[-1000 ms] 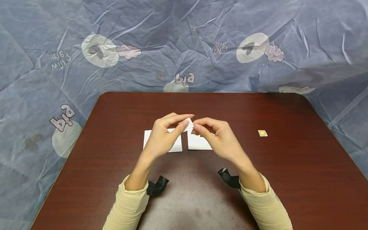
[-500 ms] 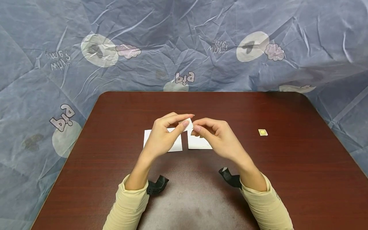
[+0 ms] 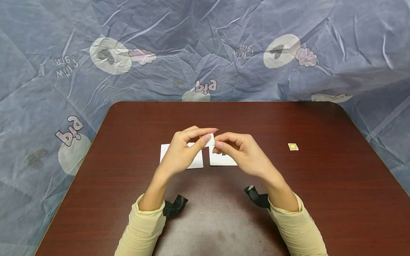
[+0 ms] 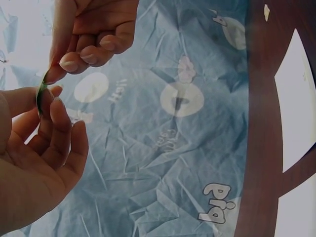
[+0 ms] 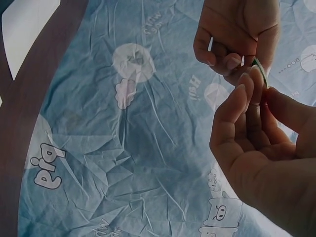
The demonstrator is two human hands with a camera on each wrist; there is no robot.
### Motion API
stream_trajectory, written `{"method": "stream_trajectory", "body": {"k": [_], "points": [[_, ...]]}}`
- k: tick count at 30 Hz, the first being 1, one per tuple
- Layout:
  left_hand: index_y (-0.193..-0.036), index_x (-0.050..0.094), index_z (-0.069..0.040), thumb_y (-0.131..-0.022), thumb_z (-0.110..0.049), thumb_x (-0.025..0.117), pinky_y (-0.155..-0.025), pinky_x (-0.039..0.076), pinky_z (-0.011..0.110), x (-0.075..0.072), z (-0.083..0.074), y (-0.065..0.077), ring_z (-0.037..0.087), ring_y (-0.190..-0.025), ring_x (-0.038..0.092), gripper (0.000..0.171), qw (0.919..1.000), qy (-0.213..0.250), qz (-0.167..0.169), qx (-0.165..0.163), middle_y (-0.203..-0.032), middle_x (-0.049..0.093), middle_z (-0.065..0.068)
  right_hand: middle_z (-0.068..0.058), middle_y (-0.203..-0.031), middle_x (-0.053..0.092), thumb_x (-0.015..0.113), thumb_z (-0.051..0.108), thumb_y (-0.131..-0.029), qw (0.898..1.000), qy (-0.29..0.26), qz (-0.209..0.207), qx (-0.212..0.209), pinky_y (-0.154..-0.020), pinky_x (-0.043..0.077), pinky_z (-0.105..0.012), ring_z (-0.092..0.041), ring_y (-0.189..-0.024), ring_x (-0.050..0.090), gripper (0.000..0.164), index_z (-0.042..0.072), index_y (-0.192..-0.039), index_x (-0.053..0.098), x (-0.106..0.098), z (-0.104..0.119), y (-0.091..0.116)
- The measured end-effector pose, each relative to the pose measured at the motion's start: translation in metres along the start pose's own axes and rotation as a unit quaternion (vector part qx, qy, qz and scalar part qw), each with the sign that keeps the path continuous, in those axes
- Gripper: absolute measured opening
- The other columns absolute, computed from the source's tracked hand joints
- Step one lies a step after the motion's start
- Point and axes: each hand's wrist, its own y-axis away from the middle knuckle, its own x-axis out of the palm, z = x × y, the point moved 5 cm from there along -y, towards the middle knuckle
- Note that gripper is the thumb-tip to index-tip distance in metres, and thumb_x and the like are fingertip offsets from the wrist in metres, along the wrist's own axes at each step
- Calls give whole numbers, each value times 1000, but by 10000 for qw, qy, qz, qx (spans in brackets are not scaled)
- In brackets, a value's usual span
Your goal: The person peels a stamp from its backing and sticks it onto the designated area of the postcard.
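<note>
- Item: a small white-and-green piece (image 3: 210,140) is sitting between both hands, mid-frame in the head view; the wrist views are showing it edge-on, green and slightly bowed.
- Left hand (image 3: 182,148): thumb and fingers are pinching the piece from its left side.
- Right hand (image 3: 245,152): thumb and index finger are meeting at its right edge and appear to be pinching it.
- Handling, as judged: the piece is looking very light, thin and flexible, likely creasing or tearing under a hard pull; material is remaining unconfirmed. Edges or corners are offering the best hold, by fingertip.
- Obstruction: fingertips are covering much of the piece, and the hands are hiding parts of the left white card (image 3: 196,163) and right white card (image 3: 221,160), both lying behind them at frame centre.
- Surroundings: a small yellowish square (image 3: 293,147) is lying well apart, right of centre, on the dark red table (image 3: 144,117); black wrist mounts (image 3: 175,206) are projecting inward at lower centre; printed blue cloth (image 3: 179,28) is filling the upper frame.
</note>
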Motion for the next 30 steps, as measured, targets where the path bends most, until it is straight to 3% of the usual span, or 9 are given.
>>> {"method": "stream_trajectory", "body": {"k": [6,10,20,30], "points": [[-115,68,-5,-95,-9,59,-76,51,36,1,3,0,24,-82,62,23,9991,319,106,-270,-97,68,3,-9,-80,63,56,-4,-93,9995,-295,122,2,-71,51,-29,-18,-75,60,11,-7,-98,65,-1,-2,0],[-112,68,-5,-94,-9,60,-73,49,37,0,3,-1,22,-79,62,21,9994,252,-15,-240,-89,67,3,-10,-81,63,57,-2,-93,9996,-253,58,62,-70,50,-29,-19,-74,59,10,-5,-99,65,-1,-2,0],[-101,71,-8,-90,-10,66,-59,42,29,0,2,-1,16,-70,59,12,9987,-14,-487,-119,-94,69,-1,-9,-85,65,60,1,-92,9992,-7,-244,331,-69,54,-34,-26,-80,61,12,-4,-101,67,-3,-2,1],[-103,71,-5,-84,-6,73,-58,44,28,1,1,-1,17,-66,58,18,9982,53,-594,15,-93,69,5,-10,-89,65,62,0,-91,9991,-139,-295,274,-69,54,-35,-25,-81,62,11,-4,-100,66,-2,-2,0]]}}
